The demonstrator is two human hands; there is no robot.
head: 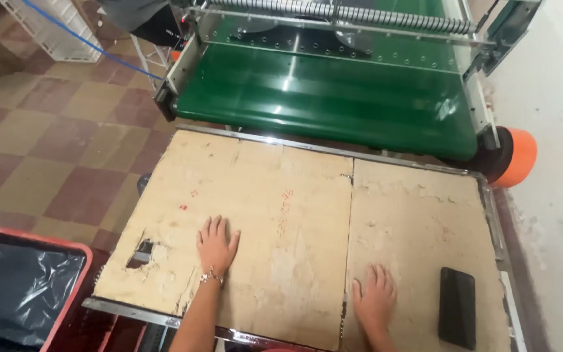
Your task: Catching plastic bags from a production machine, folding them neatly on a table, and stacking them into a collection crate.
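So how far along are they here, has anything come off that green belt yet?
Nothing shows as finished: the green conveyor belt carries nothing, and the cardboard-covered table holds only a black phone. In hand, literally: the left hand and the right hand lie flat, palms down, on the cardboard, holding nothing. A red bin lined with a black bag stands at the left. So any product work still looks ahead.

The floor (53,130) has big square tiles in dull red and tan. A white wall (555,163) stands on the right, and its paint is chipped in spots. At the far edge of the table sits a machine with a shiny green belt (333,98) and an orange wheel (519,156). A red bin (66,287) with a black bag stands by the table's near left corner.
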